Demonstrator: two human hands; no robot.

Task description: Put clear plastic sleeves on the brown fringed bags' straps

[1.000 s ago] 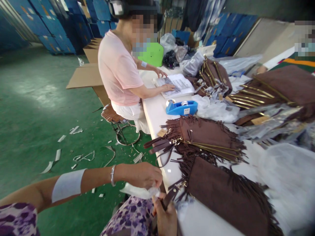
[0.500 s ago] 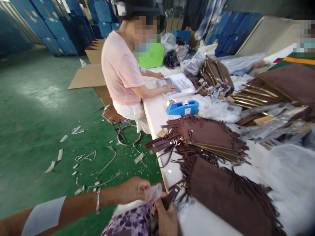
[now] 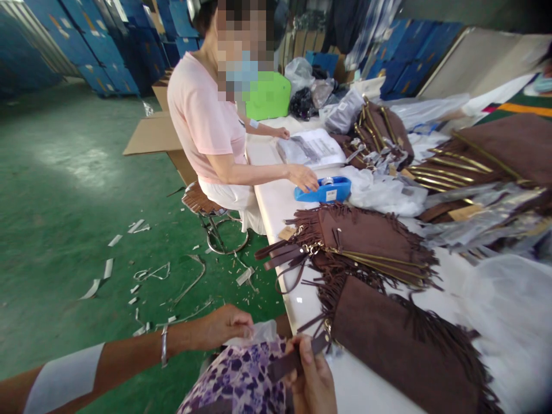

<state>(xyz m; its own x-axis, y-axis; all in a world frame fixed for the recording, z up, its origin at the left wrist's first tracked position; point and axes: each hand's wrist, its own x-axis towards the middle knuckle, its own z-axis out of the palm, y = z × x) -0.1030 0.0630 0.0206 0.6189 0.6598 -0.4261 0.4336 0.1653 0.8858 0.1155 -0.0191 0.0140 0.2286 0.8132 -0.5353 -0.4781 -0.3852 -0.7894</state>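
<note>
My left hand (image 3: 228,326), with a bracelet at the wrist, is closed on a small translucent plastic wrapping (image 3: 263,332) above the purple patterned cloth on my lap (image 3: 241,374). Close to the table edge, my right hand (image 3: 313,371) pinches a brown strap (image 3: 287,363). That strap runs to a metal clasp at the corner of a brown fringed bag (image 3: 401,345), which lies flat on the table. Behind it rest stacked brown fringed pouches (image 3: 366,236) with gold zippers and wrist straps hanging over the edge.
Across the table corner a seated person in pink (image 3: 207,115) touches a blue tape dispenser (image 3: 328,190). Plastic bags (image 3: 383,192) and more brown bags (image 3: 504,144) crowd the right side. A cardboard box (image 3: 153,133) stands on the green floor, where scraps lie.
My hands have moved apart, the left drawing the plastic away from the strap held in my right. The other person's hand has moved from the papers to the tape dispenser.
</note>
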